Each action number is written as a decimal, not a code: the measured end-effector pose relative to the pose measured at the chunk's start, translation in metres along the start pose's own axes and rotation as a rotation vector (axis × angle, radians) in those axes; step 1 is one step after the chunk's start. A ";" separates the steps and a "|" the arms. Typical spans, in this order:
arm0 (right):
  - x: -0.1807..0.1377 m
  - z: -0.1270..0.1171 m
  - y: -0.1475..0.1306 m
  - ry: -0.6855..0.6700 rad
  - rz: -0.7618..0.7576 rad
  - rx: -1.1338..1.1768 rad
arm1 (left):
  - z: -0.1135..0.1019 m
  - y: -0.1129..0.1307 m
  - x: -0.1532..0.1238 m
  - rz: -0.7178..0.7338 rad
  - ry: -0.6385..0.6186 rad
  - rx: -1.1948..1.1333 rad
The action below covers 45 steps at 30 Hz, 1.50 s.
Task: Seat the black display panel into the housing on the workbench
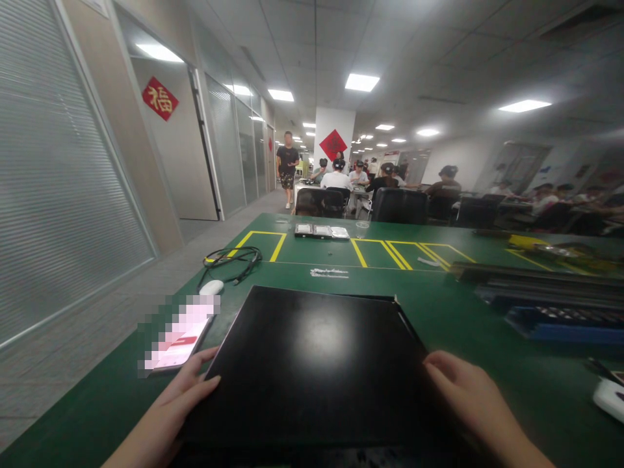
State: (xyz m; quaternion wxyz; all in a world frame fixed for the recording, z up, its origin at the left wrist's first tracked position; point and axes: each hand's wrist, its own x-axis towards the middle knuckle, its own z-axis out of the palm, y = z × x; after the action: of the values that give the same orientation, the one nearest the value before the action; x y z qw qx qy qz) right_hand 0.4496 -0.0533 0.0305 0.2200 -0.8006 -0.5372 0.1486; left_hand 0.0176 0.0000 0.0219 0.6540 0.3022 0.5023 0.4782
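black case; being held over desk; left edge being pinched by fingers of left hand, right edge by right hand; being judged stiff, slick; best being gripped at both sides

Looks like a large open-plan office, partly given over to bench work. Has bright panel lights set into a tiled ceiling, with glass partitions, slatted blinds and a pale door along the left, above grey carpet. Shows red diamond signs on the door and on a white pillar. Seats many people, several in caps, at tables on dark chairs, with a walker in the aisle. Leans toward workshop in the foreground, with a green bench marked off in yellow lines and carrying a cable and small flat devices in a row.
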 end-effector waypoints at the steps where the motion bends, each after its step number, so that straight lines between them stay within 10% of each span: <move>1: 0.000 0.000 0.000 0.005 -0.001 0.002 | -0.001 0.000 0.000 0.001 -0.002 0.003; 45: 0.002 0.000 0.004 0.005 -0.011 0.011 | 0.016 0.018 -0.021 -0.049 0.032 0.105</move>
State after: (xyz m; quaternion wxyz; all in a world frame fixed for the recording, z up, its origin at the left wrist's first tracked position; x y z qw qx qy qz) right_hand 0.4532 -0.0531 0.0284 0.2267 -0.7968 -0.5402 0.1483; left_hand 0.0263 -0.0117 0.0500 0.6405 0.3161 0.5444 0.4398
